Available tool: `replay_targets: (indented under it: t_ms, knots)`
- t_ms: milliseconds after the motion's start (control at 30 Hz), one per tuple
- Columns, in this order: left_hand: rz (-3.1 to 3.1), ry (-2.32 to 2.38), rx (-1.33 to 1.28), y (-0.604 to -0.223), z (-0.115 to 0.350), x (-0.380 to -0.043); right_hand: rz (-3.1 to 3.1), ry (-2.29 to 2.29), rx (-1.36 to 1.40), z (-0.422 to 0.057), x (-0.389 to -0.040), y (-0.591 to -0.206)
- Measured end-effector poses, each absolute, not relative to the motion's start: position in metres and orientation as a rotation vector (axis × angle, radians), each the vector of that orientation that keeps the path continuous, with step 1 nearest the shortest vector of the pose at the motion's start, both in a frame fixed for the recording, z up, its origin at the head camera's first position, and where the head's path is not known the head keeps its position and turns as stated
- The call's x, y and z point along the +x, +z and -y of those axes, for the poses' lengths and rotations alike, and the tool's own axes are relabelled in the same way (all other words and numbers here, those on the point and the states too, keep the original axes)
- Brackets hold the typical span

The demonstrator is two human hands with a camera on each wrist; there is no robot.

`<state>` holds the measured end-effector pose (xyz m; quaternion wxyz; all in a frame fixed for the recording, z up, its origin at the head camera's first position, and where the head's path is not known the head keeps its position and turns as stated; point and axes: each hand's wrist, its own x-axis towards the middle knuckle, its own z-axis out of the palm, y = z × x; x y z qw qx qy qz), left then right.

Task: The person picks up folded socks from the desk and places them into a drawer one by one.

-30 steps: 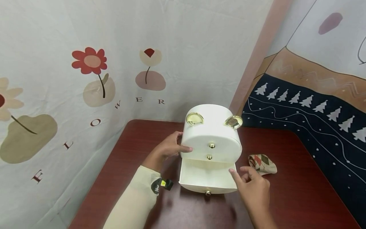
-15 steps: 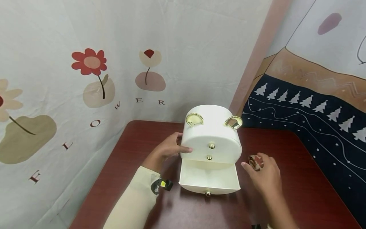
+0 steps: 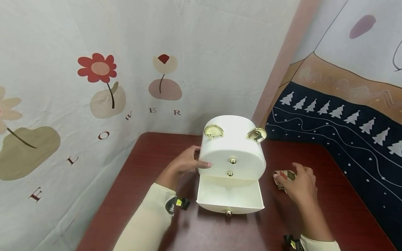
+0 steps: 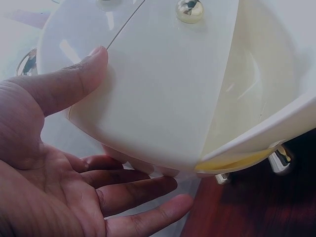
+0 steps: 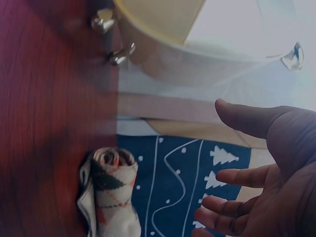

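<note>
A white drawer box (image 3: 232,139) with gold-rimmed ears and round gold knobs stands on the table, its bottom drawer (image 3: 229,195) pulled out and bare inside. My left hand (image 3: 186,160) holds the box's left side, thumb (image 4: 84,79) on the front face and fingers along the side wall. On the right lies a rolled argyle sock (image 3: 284,177), beige with red and dark green diamonds. Over it hovers my right hand (image 3: 301,184), thumb and fingers spread. In the right wrist view the rolled sock (image 5: 116,190) sits on the table, apart from the fingers.
The dark red wooden table (image 3: 150,150) reaches to a white flower-printed cloth wall (image 3: 201,62) behind. A navy tree-patterned cloth (image 3: 329,132) hangs along the right side.
My right hand has left the drawer's right edge and moved right to above the rolled sock. The left hand and the box have stayed in place.
</note>
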<state>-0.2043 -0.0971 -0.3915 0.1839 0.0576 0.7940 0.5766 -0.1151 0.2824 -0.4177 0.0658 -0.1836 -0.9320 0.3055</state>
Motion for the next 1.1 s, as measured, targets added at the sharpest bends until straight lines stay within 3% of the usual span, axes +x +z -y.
replay_targets:
  t_ms: [567,1100]
  knots:
    - [-2.246,1.615,0.161,-0.393,0.097,-0.204,3.103,0.938,-0.446,-0.326,-0.147,-0.436]
    - [-2.255,1.61,0.134,-0.394,0.098,-0.202,3.248,1.045,-0.53,-0.342,-0.168,-0.456]
